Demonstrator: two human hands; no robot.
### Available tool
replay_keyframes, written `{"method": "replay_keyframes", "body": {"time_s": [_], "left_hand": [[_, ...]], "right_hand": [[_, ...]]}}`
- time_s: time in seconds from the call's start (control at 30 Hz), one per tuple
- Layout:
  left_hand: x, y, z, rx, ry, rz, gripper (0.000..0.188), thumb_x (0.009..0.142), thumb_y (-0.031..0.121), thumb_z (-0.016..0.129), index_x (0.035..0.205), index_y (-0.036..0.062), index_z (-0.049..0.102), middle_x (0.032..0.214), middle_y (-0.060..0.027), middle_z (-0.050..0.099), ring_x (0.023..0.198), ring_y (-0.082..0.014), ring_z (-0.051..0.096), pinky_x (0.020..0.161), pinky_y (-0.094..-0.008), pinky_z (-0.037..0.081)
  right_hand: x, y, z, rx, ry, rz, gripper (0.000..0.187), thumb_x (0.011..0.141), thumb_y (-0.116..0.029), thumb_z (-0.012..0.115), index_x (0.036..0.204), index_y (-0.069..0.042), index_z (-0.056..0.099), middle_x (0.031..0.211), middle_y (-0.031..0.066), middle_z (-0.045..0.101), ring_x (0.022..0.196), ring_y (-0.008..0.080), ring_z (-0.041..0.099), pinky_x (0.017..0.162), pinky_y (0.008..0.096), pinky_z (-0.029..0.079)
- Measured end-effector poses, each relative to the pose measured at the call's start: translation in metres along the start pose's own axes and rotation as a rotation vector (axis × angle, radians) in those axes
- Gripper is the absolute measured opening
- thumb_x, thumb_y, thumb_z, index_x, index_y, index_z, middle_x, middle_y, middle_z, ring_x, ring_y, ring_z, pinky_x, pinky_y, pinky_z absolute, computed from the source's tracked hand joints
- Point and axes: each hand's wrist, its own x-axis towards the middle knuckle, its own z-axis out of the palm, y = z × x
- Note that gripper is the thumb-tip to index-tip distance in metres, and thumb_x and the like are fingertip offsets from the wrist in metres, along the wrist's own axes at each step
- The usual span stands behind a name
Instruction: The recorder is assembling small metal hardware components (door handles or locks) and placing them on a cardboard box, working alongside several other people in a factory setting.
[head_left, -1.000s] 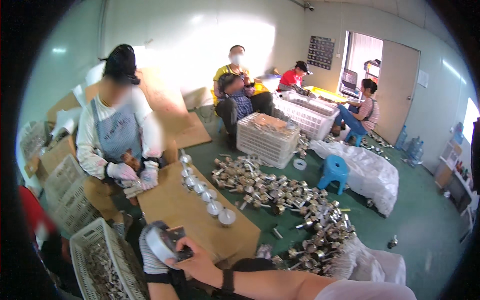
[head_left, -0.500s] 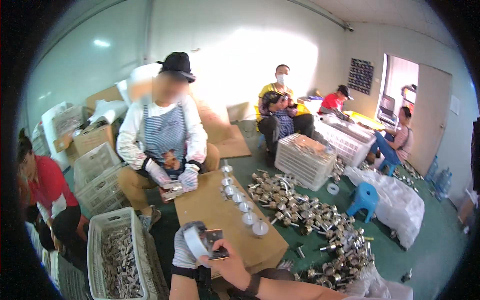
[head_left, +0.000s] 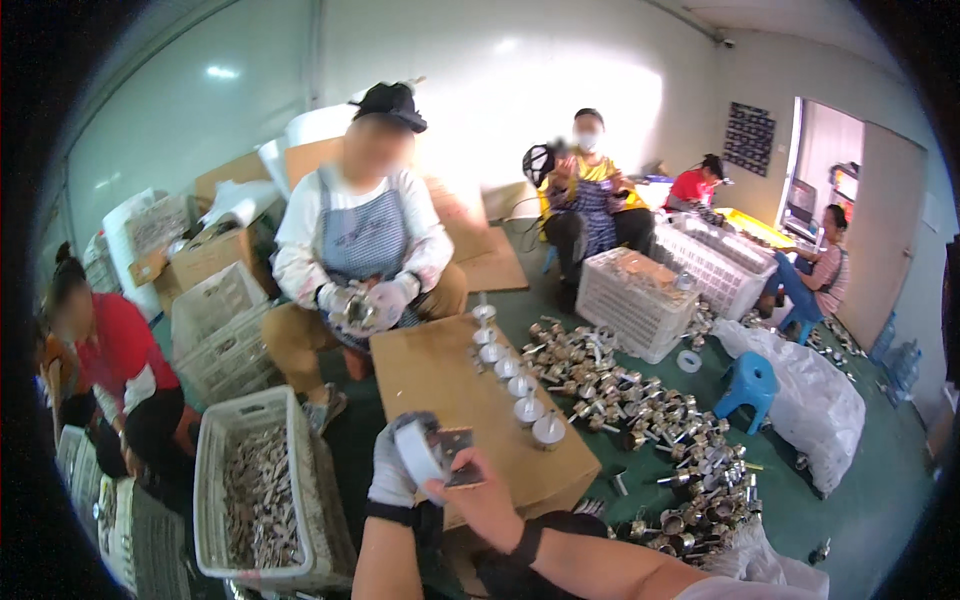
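Over the near part of the cardboard-topped table [head_left: 430, 370], my gloved left hand [head_left: 392, 472] is closed around a white band that looks like a roll of tape [head_left: 418, 452]. My bare right hand [head_left: 482, 498] pinches a dark rectangular plate [head_left: 462, 442] with a copper-coloured edge, right beside the roll. Whether the two pieces are joined I cannot tell. Along the table's right side stands a row of several silver discs with upright stems [head_left: 528, 410]. Across the table, a co-worker's gloved hands [head_left: 365, 305] hold a shiny metal part.
A white crate of small metal pieces [head_left: 300, 480] stands left of the table. Many metal stemmed parts [head_left: 640, 410] lie on the green floor to the right, near a blue stool [head_left: 750, 385] and a white plastic sack [head_left: 800, 400]. White crates [head_left: 635, 310] and other seated people are farther back.
The view has shifted, so the scene sits farther right and the table lower. My hands keep the same hold. The co-worker opposite has raised the metal part from the table's edge toward the apron.
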Motion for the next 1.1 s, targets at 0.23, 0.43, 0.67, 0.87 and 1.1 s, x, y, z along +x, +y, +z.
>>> {"method": "replay_keyframes", "body": {"time_s": [0.23, 0.43, 0.67, 0.87, 1.1], "left_hand": [[-0.015, 0.015, 0.02, -0.15, 0.036, -0.173, 0.031, 0.087, 0.021, 0.042, 0.097, -0.0039, 0.059, 0.09, -0.0157, 0.064, 0.082, -0.029, 0.059, 0.077, -0.0384, 0.047], [-0.007, 0.006, 0.029, -0.074, -0.033, -0.109, 0.026, 0.083, 0.017, 0.048, 0.094, -0.0033, 0.06, 0.091, -0.0164, 0.064, 0.082, -0.0268, 0.061, 0.077, -0.0372, 0.049], [-0.006, 0.002, 0.029, -0.19, 0.036, -0.064, 0.027, 0.084, 0.017, 0.047, 0.095, -0.0027, 0.061, 0.09, -0.0134, 0.065, 0.079, -0.0258, 0.063, 0.074, -0.0362, 0.051], [0.01, -0.002, 0.027, -0.132, 0.017, -0.087, 0.025, 0.083, 0.014, 0.049, 0.092, -0.0039, 0.063, 0.088, -0.0155, 0.065, 0.079, -0.0272, 0.062, 0.075, -0.0364, 0.051], [0.013, 0.003, 0.015, 0.022, 0.066, -0.056, 0.023, 0.081, 0.014, 0.052, 0.089, -0.0035, 0.063, 0.086, -0.015, 0.065, 0.078, -0.0265, 0.062, 0.074, -0.0359, 0.05]], "right_hand": [[-0.002, -0.009, -0.002, 0.005, -0.046, -0.018, 0.033, 0.068, -0.008, 0.076, 0.085, -0.01, 0.047, 0.078, -0.0037, 0.049, 0.075, 0.0062, 0.048, 0.067, 0.0217, 0.041], [0.001, -0.023, -0.012, 0.122, -0.061, 0.07, 0.032, 0.069, -0.004, 0.073, 0.084, -0.01, 0.046, 0.08, -0.0045, 0.048, 0.07, 0.0041, 0.045, 0.062, 0.019, 0.039], [-0.002, -0.023, -0.008, 0.179, -0.083, 0.181, 0.03, 0.07, -0.003, 0.072, 0.084, -0.011, 0.047, 0.074, -0.0062, 0.048, 0.062, 0.0019, 0.043, 0.054, 0.0167, 0.035], [0.006, -0.014, -0.011, 0.259, -0.05, 0.183, 0.029, 0.072, -0.003, 0.072, 0.085, -0.01, 0.047, 0.073, -0.0055, 0.049, 0.062, 0.0024, 0.044, 0.053, 0.0181, 0.035], [0.019, -0.006, -0.007, 0.279, -0.077, 0.208, 0.029, 0.071, -0.009, 0.074, 0.083, -0.009, 0.048, 0.07, -0.0052, 0.048, 0.059, 0.0023, 0.041, 0.05, 0.0183, 0.032]]}}
